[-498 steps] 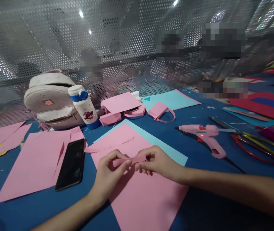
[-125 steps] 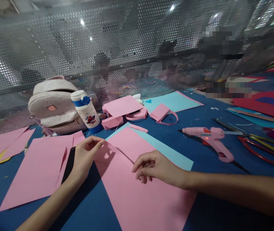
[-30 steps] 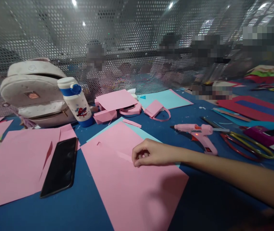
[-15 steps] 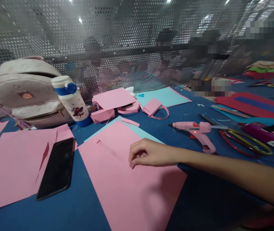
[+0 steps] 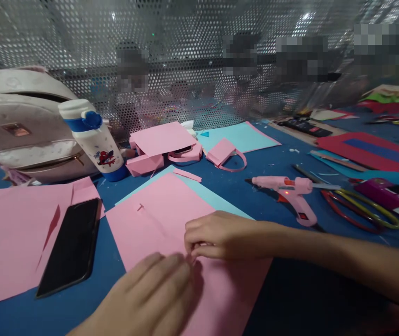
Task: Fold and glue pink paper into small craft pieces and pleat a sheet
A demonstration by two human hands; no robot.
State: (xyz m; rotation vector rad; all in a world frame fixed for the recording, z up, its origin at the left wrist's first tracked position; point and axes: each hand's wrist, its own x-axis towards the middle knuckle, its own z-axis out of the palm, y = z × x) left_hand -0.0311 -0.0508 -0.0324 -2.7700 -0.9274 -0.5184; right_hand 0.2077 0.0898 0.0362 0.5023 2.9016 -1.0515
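Note:
A large pink paper sheet (image 5: 157, 219) lies in front of me on the blue table, over a light blue sheet (image 5: 216, 198). My right hand (image 5: 220, 233) rests on the pink sheet with its fingers curled and pinched together; what they hold is hidden. My left hand (image 5: 153, 294) is low in the view, blurred, its fingers stretched flat over the sheet and meeting the right fingertips. A small loose pink strip (image 5: 187, 175) lies beyond the sheet.
A black phone (image 5: 69, 247) lies on another pink sheet (image 5: 6, 242) at left. Behind stand a water bottle (image 5: 92, 140), a pale backpack (image 5: 20, 126) and small pink paper bags (image 5: 164, 147). A pink glue gun (image 5: 290, 191), scissors (image 5: 360, 207) and red paper (image 5: 377, 154) lie at right.
My left hand has come into view from below and now lies flat by the right fingertips. The right hand has drawn slightly nearer along the sheet. The view has shifted right.

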